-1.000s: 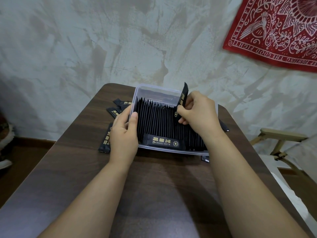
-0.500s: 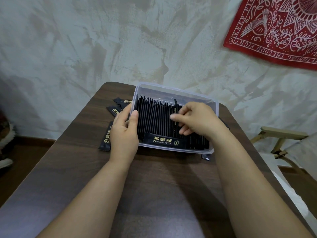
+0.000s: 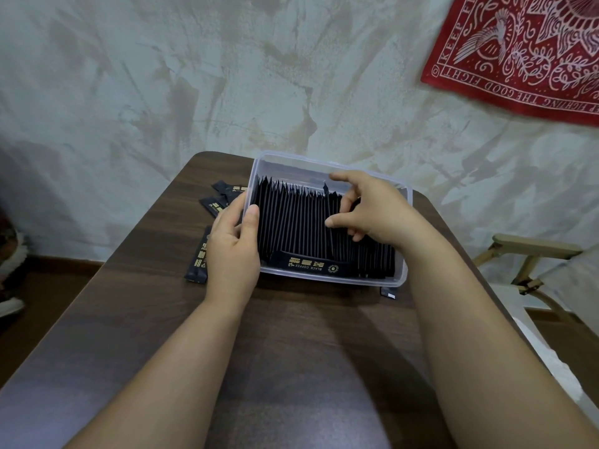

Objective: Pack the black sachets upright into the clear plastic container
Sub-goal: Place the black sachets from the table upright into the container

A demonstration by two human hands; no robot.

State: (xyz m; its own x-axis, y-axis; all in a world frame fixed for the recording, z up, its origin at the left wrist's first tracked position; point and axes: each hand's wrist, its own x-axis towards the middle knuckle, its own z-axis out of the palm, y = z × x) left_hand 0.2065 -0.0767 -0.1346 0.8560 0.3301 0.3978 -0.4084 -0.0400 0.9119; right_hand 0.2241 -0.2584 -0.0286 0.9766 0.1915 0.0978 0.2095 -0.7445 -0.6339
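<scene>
The clear plastic container (image 3: 324, 162) stands at the far end of the table. A dense row of black sachets (image 3: 291, 218) stands upright in it, and one more sachet (image 3: 311, 265) lies flat along its near wall. My left hand (image 3: 231, 251) grips the container's left wall, thumb over the rim. Over the right half of the row my right hand (image 3: 372, 212) hovers with spread fingers, holding nothing. Just left of its fingers, one sachet (image 3: 325, 192) sticks up slightly above the others.
Loose black sachets lie on the dark wooden table (image 3: 291, 351) left of the container, one (image 3: 197, 264) by my left wrist and others (image 3: 227, 192) further back. Another sachet's end (image 3: 388, 291) peeks out under the container's near right corner. A wooden chair (image 3: 531, 254) stands to the right.
One second ago my right hand held a sachet upright above the row. It pushed the sachet down into the row and has now let go, fingers spread. My left hand has not moved.
</scene>
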